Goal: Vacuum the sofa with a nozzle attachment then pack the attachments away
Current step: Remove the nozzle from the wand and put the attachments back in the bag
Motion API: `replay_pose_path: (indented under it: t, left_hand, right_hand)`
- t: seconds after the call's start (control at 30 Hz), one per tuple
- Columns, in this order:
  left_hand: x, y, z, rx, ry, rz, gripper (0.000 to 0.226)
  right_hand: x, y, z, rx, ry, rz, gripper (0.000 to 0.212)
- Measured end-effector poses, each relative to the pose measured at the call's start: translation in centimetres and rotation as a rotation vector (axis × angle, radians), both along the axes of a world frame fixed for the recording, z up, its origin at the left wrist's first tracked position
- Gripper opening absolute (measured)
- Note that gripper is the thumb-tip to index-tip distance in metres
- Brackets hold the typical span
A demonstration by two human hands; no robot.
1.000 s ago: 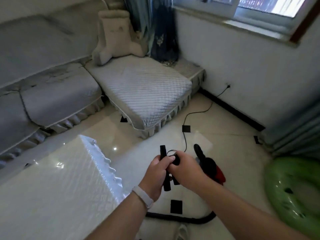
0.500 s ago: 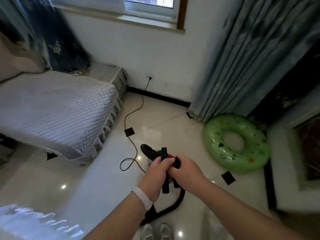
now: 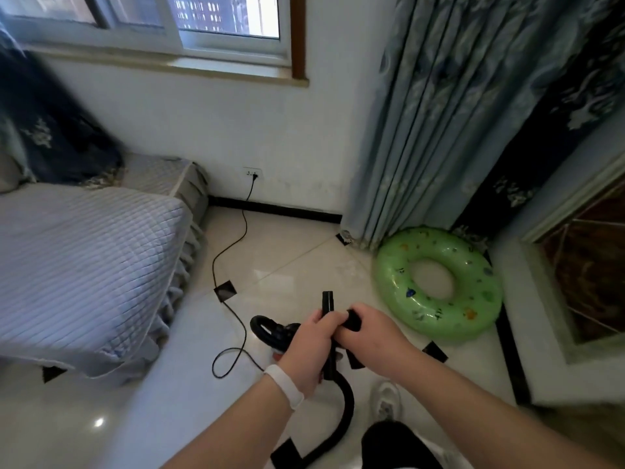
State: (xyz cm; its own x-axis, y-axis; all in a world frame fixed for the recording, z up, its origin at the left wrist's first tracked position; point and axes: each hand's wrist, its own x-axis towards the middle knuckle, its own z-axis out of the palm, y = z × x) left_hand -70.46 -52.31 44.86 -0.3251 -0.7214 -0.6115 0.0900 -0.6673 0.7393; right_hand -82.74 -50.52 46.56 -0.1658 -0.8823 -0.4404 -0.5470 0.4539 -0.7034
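Quilted grey fabric of the sofa (image 3: 84,265) across the left, frilled edge hanging down to the glossy floor (image 3: 297,265). Just right of it, a thin black power cord (image 3: 233,245) dropping from the wall socket (image 3: 253,172) and looping over the tiles toward the vacuum cleaner (image 3: 270,328), a dark body low on the floor, mostly hidden behind the hands.

Next, the left hand (image 3: 311,346), white wristband (image 3: 284,385) at the wrist, fingers curled tight round a slim black nozzle (image 3: 327,301) at about mid-length. Nozzle held in the air in front of the body, long axis close to upright in the view, tip up and away toward the window wall, lower end running down into the black hose (image 3: 346,411) that curves off toward the bottom edge.

Pressed against the left hand from the right, the right hand (image 3: 368,330), closed round a shorter black piece (image 3: 353,319) just beside the nozzle; unclear whether a second attachment or part of the handle. Both hands on the assembly, only the left on the nozzle shaft itself.

Sofa well apart to the left, out of line with the tip; probably a swing leftward and a downward tilt of the shaft needed before any contact with the cushion. Equally possible: a twist and pull along the shaft to part the pieces.

Farther right, a green swim ring (image 3: 436,286) flat on the floor near the curtain (image 3: 439,113).
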Motion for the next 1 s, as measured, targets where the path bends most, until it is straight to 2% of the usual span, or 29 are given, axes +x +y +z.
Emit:
replay_pose_path:
  t: [0.1,0.33,0.5,0.57,0.7,0.87,1.0]
  left_hand:
    - [-2.5,-2.8,-0.5,0.022,-0.002,0.071,0.036]
    - [-11.4,-11.2,-3.2,0.098,-0.119,0.219,0.020]
    - [-20.7,-17.7,-3.0,0.106,-0.236,0.257,0.042]
    - [-23.6,-20.4,-3.1,0.087,-0.270,0.247,0.043]
    - [-27.1,-24.4,-3.1,0.053,-0.331,0.280,0.023]
    - [-28.6,-27.3,-4.2,0.061,-0.351,0.283,0.024]
    - [-28.4,-29.1,-6.0,0.103,-0.330,0.316,0.013]
  right_hand:
    - [-2.6,-3.2,-1.7,-0.006,-0.010,0.041,0.026]
    - [-12.1,-13.8,-5.5,0.097,-0.181,0.233,0.022]
    - [-21.7,-21.3,-5.3,0.110,-0.211,0.313,0.020]
    - [-24.7,-24.1,-5.0,0.123,-0.211,0.344,0.022]
    - [-28.2,-28.8,-4.7,0.117,-0.185,0.442,0.023]
    - [-29.4,-31.3,-5.5,0.152,-0.207,0.446,0.018]
    - [-29.1,-33.1,-7.2,0.195,-0.163,0.427,0.019]
